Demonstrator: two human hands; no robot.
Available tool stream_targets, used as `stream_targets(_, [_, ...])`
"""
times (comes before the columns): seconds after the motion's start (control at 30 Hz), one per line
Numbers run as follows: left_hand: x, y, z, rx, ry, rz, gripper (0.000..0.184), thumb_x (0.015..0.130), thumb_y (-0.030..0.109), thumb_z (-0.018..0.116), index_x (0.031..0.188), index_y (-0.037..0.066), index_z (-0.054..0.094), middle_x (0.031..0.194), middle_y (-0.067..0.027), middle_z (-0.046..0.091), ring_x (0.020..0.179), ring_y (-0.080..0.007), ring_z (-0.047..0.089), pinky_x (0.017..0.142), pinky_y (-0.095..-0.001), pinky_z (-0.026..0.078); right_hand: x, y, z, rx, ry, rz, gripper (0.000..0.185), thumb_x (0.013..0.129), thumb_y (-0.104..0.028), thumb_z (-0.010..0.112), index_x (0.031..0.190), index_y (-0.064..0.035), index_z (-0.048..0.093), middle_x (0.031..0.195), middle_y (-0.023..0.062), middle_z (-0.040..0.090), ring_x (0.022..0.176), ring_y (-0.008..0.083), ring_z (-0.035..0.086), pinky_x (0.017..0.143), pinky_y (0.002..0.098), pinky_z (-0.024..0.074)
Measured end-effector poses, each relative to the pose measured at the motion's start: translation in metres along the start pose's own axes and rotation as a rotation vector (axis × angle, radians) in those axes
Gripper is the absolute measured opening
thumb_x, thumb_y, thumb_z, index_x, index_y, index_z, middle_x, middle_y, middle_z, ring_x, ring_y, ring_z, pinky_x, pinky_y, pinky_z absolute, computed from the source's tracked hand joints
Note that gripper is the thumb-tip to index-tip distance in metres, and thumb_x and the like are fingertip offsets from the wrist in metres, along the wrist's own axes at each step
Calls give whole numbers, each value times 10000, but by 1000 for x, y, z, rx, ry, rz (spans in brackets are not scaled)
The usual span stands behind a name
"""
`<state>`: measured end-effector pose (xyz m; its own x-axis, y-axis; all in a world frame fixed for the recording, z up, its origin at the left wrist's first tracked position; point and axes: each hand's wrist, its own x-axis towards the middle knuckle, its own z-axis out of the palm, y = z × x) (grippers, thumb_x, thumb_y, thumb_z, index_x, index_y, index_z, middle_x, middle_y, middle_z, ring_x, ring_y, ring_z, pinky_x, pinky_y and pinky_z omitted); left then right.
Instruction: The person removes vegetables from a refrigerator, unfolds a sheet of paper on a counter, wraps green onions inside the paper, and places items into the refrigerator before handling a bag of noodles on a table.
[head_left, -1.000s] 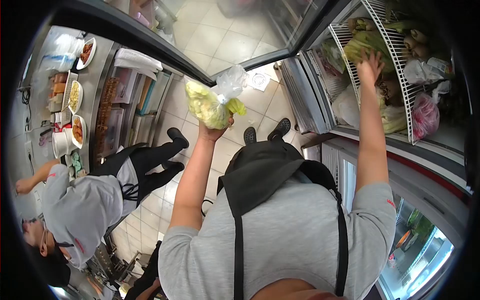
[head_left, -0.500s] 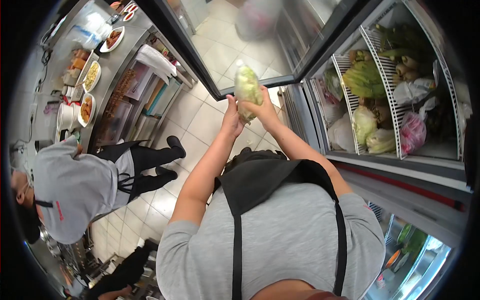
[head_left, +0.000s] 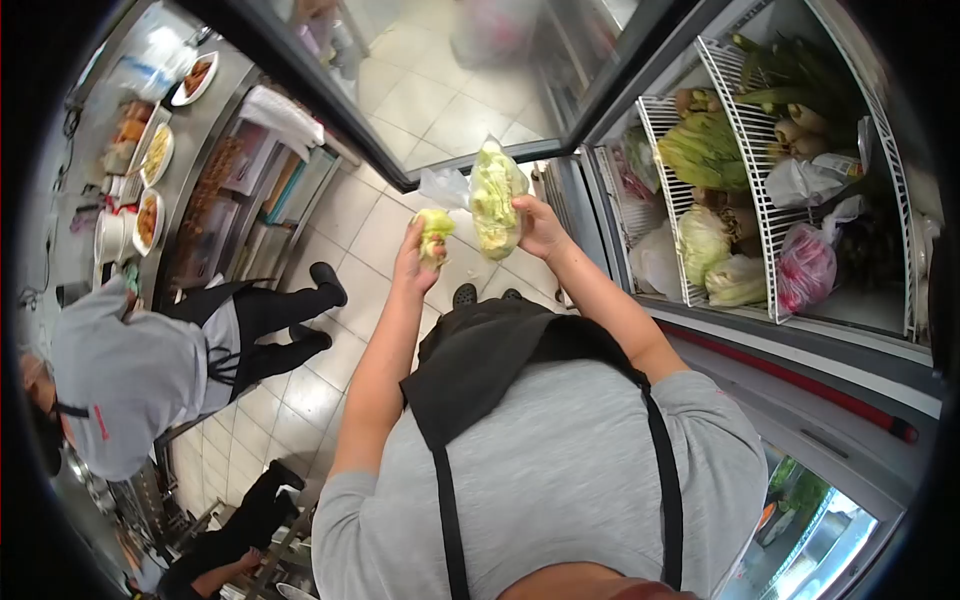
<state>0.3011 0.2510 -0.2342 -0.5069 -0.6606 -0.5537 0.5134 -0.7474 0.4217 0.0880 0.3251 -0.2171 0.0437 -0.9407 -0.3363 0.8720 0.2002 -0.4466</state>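
My left hand (head_left: 415,262) is closed round a small piece of yellow-green leafy vegetable (head_left: 434,236). To its right, my right hand (head_left: 540,228) grips the side of a clear plastic bag of pale green leafy vegetable (head_left: 494,205), held upright. A loose, empty-looking part of clear plastic (head_left: 445,188) lies between the two, beside the bag. Both hands are out in front of my black apron, over the tiled floor. The open fridge (head_left: 690,300) stands to their right, with leafy greens (head_left: 703,152) and a pink bag (head_left: 806,265) on its wire racks.
A glass door (head_left: 470,172) stands open just beyond my hands. At the left, a co-worker in a grey shirt (head_left: 140,375) is at a counter with dishes of food (head_left: 157,155). Another person in dark clothes (head_left: 240,525) is at the lower left.
My right hand has left the fridge rack and taken hold of the bagged vegetable. My hands have since moved apart, the left one with the small leafy piece.
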Motion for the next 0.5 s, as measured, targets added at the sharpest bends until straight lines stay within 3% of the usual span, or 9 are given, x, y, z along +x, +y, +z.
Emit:
stream_targets(0.13, [-9,-1,-29,-91,-7,-48,204,855,243,549,1006,112,510,820,-25,553,608,-87,498,457,-200,412,-17,-8,-94,122,411,-167,455,776,-184,518,1182,7,438,1120,139,538,1013,268,541,902,417,420])
stream_targets(0.23, [-21,11,-51,-89,63,-14,245,857,227,539,1078,129,494,840,-18,548,637,-93,504,471,-213,416,-34,-30,-192,181,773,-319,386,791,-184,514,1124,4,467,1040,135,569,918,271,580,817,409,474])
stream_targets(0.27, [-28,17,-48,-77,64,37,251,856,224,526,1091,142,497,831,-14,544,629,-92,495,470,-215,414,-37,-38,-238,119,902,-477,335,791,-189,548,1066,-3,507,1012,124,572,868,250,593,740,377,504])
stream_targets(0.3, [-37,25,-43,-64,68,91,259,854,221,513,1104,154,501,822,-10,541,621,-91,485,470,-217,412,-46,-51,-266,-213,1058,-630,310,781,-215,592,1003,-6,540,991,120,570,834,235,601,675,341,516])
stream_targets(0.33, [-41,32,-44,-74,112,119,263,845,204,499,1106,173,504,814,-7,533,618,-94,476,467,-213,406,-45,-72,-302,-311,1497,-338,379,744,-272,641,1018,-24,558,1023,114,581,900,255,585,758,382,486])
stream_targets(0.43, [-33,64,-93,-86,146,147,294,813,172,470,1104,197,507,805,-18,516,616,-104,452,466,-208,392,-58,-91,-305,-1469,1709,-400,475,737,-367,618,1053,-15,576,1092,167,579,1001,288,558,834,410,434])
stream_targets(0.47, [-35,76,-83,-125,82,150,259,807,179,474,1062,161,514,794,-28,507,622,-112,456,477,-213,396,-46,-88,-351,-1577,1794,-109,547,716,-431,593,1109,-51,564,1136,145,566,1035,330,536,893,433,386])
stream_targets(0.5, [-35,89,-73,-168,16,149,232,801,185,478,1020,124,521,783,-38,498,628,-121,459,489,-218,401,-46,-92,-355,-1525,1573,392,570,722,-430,550,1157,-62,536,1252,156,474,1174,334,419,962,447,306])
